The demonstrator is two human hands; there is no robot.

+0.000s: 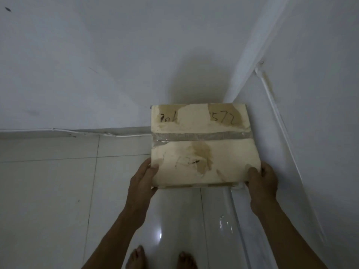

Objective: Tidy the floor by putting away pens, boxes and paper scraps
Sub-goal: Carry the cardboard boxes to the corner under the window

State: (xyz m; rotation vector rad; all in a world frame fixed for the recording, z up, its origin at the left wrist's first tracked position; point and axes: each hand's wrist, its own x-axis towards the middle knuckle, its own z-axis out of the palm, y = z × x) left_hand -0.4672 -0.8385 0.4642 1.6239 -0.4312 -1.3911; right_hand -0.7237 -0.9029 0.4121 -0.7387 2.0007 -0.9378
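A flat, square, pale beige cardboard box [204,144] is gripped between both hands in the corner of a room. The left hand [142,181] is clamped on the box's near left corner, with the thumb laid over the top face and the fingers hidden beneath. The right hand [261,183] is clamped on the near right corner in the same manner, thumb on top. The hands are kept well apart, with the box's whole near edge between them.

A strip of clear tape [200,137] is seen across the middle of the box top, beyond both thumbs, and dark handwritten marks and brownish torn patches are spread over the surface. The far edge of the box lies close to the white walls [97,65] where they meet ahead of the hands. Below the hands, glossy white floor tiles [48,191] are seen, and two bare feet [136,258] are visible between the forearms.
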